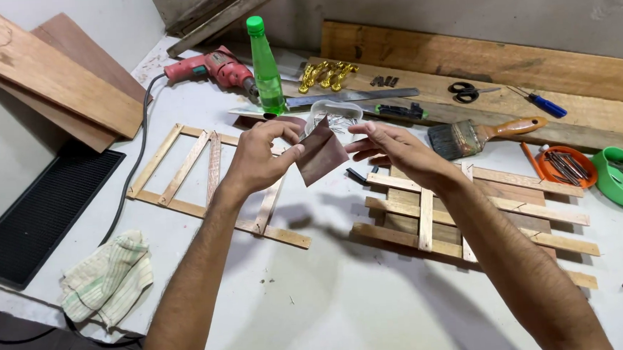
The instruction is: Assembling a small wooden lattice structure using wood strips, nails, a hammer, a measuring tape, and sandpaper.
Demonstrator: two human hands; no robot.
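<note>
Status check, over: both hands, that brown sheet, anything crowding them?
Left hand pinching brown sandpaper sheet. Right hand open, fingers at sheet's far edge. Sheet held above table; clear plastic cup just behind, wooden slat frames below.

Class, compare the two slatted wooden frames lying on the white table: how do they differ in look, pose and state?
The left frame has thin slats, some slanted, with wide open gaps showing the table; the right frame has long horizontal slats across upright pieces.
The left frame lies flat alone; the right frame rests on a darker board.
The left hand hovers over the left frame, the right hand over the right. Both are pale wood.
</note>
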